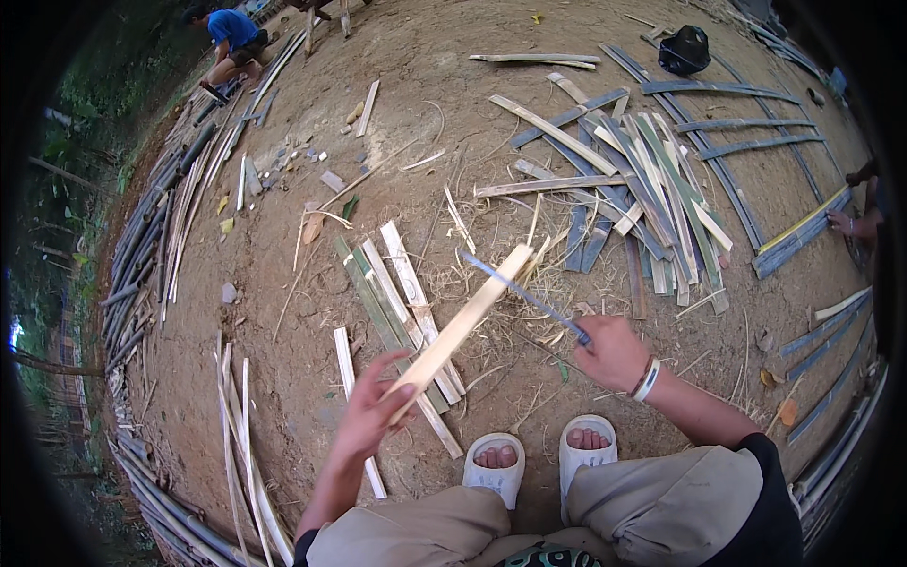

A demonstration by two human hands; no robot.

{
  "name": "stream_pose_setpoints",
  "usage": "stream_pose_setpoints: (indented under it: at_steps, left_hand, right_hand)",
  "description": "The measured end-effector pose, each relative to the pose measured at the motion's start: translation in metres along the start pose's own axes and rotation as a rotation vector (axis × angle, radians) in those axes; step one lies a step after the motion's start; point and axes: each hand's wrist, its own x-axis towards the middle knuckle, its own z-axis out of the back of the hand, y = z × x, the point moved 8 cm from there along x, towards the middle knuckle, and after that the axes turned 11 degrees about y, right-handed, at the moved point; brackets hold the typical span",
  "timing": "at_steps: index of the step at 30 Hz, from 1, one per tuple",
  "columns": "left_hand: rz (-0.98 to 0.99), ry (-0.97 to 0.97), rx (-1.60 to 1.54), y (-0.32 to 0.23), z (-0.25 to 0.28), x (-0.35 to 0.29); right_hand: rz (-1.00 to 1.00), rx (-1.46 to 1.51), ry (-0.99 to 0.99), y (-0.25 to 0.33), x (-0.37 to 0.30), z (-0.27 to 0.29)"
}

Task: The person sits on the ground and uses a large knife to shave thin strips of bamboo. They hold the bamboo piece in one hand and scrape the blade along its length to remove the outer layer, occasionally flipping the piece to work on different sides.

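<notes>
A pale split bamboo strip [460, 333] slants up and away from my left hand [374, 404], whose fingers are wrapped round its near end. My right hand [609, 353] grips the handle of a long thin knife [529, 297]. The blade crosses the strip close to its far end; whether it cuts in or only lies against it, I cannot tell. Thin curled shavings [477, 326] litter the ground below. Just beyond my left hand lie several cut bamboo strips [402, 269], some green, some pale.
A heap of bamboo strips [652, 198] lies ahead to the right, near a black plastic bag [683, 49]. Bamboo poles [156, 236] line the left side. One person in blue [234, 38] crouches far left; another person's hand [841, 223] holds a strip at the right edge.
</notes>
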Motion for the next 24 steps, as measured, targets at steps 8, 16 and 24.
stream_pose_setpoints:
  at_steps: [8,16,24]
  left_hand:
    - [-0.098,0.214,-0.034,-0.047,-0.028,-0.051]
    - [-0.176,0.156,-0.053,-0.050,-0.040,-0.075]
    - [-0.443,0.402,0.391,-0.077,-0.054,-0.053]
  right_hand:
    - [0.235,0.068,0.077,0.078,-0.020,-0.034]
    - [0.425,-0.053,0.145,0.104,-0.025,-0.016]
    - [0.469,-0.028,0.326,0.118,-0.017,-0.021]
